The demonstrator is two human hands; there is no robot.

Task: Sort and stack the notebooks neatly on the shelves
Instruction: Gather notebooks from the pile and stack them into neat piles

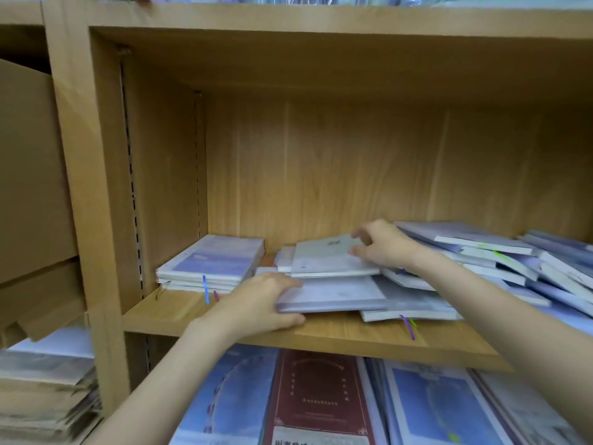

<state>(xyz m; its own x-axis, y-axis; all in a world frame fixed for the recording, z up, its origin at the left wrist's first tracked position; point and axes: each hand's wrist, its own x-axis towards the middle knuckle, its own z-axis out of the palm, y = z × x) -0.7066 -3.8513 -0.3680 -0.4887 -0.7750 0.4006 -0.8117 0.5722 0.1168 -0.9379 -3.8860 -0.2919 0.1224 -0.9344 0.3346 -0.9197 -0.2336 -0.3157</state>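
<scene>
On the wooden shelf (321, 335) | our left hand (256, 303) grips lower notebook (337, 295), fingers curled round its edge | our right hand (382, 244) pinches upper notebook (327, 258) | neat stack (211, 263) sits left.

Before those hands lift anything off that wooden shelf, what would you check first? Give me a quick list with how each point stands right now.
1. Left hand grips the lower notebook at its left edge: ok.
2. Right hand holds the upper notebook: cannot tell, fingers blurred.
3. Middle notebooks lined up: not ok, corners stick out.
4. Right pile tidy: not ok, slanted and fanned.
5. Left stack squared: ok.
6. Bare shelf room before the left stack: ok.
</scene>
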